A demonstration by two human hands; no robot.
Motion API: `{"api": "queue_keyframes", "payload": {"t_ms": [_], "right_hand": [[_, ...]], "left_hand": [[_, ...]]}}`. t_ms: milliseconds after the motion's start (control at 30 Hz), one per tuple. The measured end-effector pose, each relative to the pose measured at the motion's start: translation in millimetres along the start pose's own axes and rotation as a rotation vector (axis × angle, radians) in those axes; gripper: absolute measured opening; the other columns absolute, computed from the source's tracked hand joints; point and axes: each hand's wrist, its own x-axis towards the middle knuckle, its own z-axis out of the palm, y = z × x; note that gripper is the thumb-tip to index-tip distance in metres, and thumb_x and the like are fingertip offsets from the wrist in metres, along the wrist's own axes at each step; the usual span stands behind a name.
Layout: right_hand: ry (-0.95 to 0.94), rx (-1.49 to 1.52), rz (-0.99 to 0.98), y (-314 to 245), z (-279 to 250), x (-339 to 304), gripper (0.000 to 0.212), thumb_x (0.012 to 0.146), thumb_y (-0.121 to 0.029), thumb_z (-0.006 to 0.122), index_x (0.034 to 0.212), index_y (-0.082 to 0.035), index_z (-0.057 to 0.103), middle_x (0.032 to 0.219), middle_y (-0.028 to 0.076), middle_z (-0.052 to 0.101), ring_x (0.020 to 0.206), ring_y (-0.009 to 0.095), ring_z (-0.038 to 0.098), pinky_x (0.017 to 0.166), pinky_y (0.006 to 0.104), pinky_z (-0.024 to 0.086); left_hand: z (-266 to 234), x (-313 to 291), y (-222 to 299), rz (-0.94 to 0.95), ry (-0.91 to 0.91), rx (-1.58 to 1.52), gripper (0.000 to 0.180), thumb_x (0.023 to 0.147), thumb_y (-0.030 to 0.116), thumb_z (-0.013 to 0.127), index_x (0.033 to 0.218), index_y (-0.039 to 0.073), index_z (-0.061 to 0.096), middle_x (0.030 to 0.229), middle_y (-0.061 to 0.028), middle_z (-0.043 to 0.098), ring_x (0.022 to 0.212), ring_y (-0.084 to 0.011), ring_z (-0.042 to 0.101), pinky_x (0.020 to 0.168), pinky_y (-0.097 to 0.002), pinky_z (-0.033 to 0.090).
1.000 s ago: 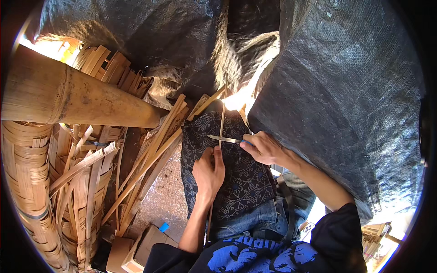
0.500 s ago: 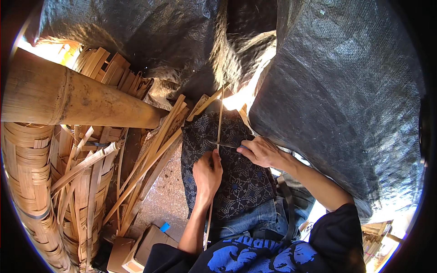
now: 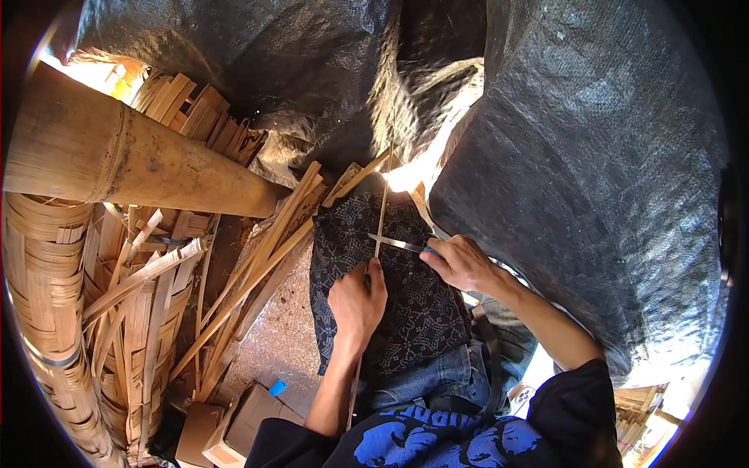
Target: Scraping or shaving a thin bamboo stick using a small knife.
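Observation:
A thin bamboo strip (image 3: pixel 384 204) runs lengthwise above a dark patterned cloth (image 3: pixel 417 304) spread over my lap. My left hand (image 3: pixel 357 300) is closed on the strip, thumb pointing away from me. The strip's near end passes back along my left forearm. In my right hand (image 3: pixel 459 265) is a knife (image 3: pixel 396 242) with a blue handle, its blade lying across the strip just beyond my left thumb. The fingers of my right hand wrap round the handle and hide most of it.
A thick bamboo pole (image 3: pixel 156 160) slants in from the left. Below it stand woven bamboo rolls (image 3: pixel 47 281) and split strips (image 3: pixel 261 265). A cardboard box (image 3: pixel 253 421) sits at lower left. Black plastic sheeting (image 3: pixel 577 179) hangs ahead and at right.
The knife's blade has turned so that its flat side catches the light. My right hand has shifted slightly right and nearer. My left hand still grips the strip at about the same place.

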Motion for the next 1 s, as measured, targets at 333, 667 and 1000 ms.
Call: {"api": "queue_keyframes", "payload": {"t_ms": [333,667,1000], "right_hand": [[-0.268,0.088,0.134,-7.4,2.1,9.4,0.032,0.094,-0.028,0.055,0.081,0.0,0.057,0.052,0.02,0.05,0.048,0.039,0.052,0.047,0.0442,0.039],[-0.403,-0.085,0.212,-9.1,1.1,11.6,0.032,0.093,-0.03,0.057,0.078,-0.002,0.057,0.049,0.018,0.051,0.048,0.039,0.055,0.047,0.0453,0.044],[-0.181,-0.133,0.209,35.8,7.6,34.4,0.029,0.093,-0.024,0.058,0.077,0.0,0.055,0.051,0.015,0.054,0.043,0.033,0.055,0.044,0.0432,0.042]], "left_hand": [[2.8,1.0,-9.6,0.022,-0.05,0.068,0.045,0.096,0.03,0.045,0.066,0.001,0.063,0.058,-0.0226,0.058,0.057,-0.0421,0.06,0.054,-0.049,0.048],[9.3,-3.5,-2.9,0.058,0.01,0.208,0.041,0.094,0.028,0.049,0.068,0.0,0.063,0.056,-0.0226,0.058,0.054,-0.0416,0.06,0.052,-0.0486,0.048],[9.6,-7.6,-9.6,0.104,-0.003,0.136,0.044,0.094,0.029,0.048,0.063,0.001,0.062,0.053,-0.0219,0.056,0.05,-0.0407,0.058,0.048,-0.0481,0.046]]}}
